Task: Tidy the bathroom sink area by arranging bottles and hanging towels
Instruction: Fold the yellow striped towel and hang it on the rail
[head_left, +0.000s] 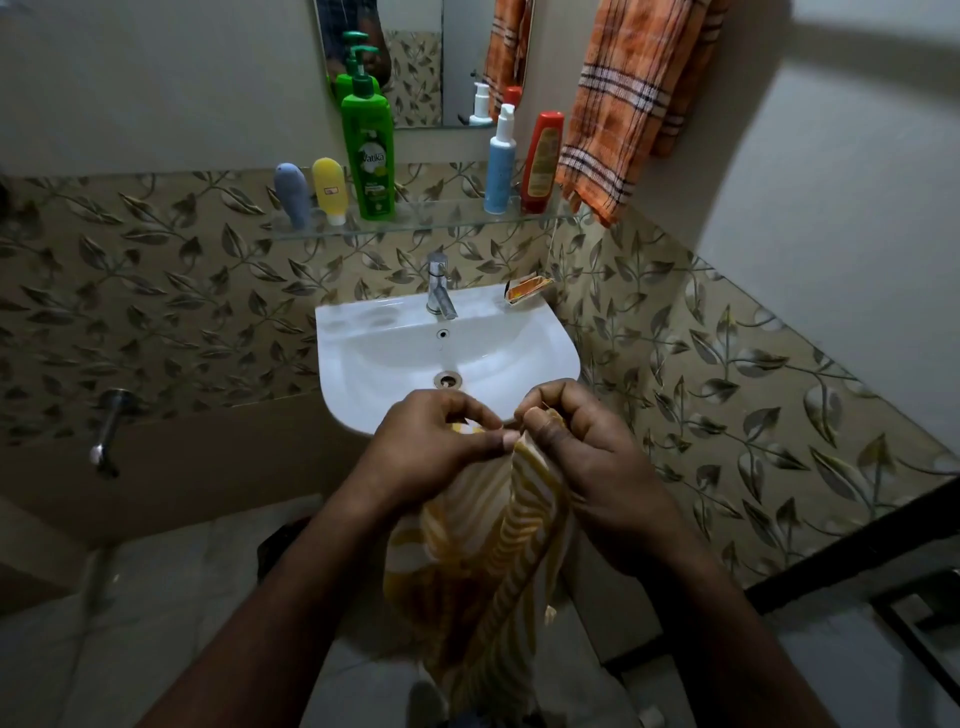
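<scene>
Nearest the camera in the head view, a yellow-striped towel (483, 561) is seen hanging below both hands, gathered into loose folds. Its top edge is pinched between thumb and curled fingers of the left hand (441, 441), and the same edge is gripped just beside it by the right hand (587, 457), whose fingers are bent round the cloth. The two hands are almost touching. The towel is judged to be light, soft and limp: it will sag and bunch wherever it is not supported, so it is best taken at the two top corners and spread apart before being draped. A white sink (363, 332) lies just beyond the hands, with a tap (439, 291) and a small orange sachet (527, 288) at its back. Well beyond and above the hands, a glass shelf (441, 221) carries five containers standing upright, among them a green pump bottle (368, 150) and a red bottle (542, 163). Far above the right hand, an orange checked towel (623, 104) is already hung by the wall; what it hangs on cannot be made out.
</scene>
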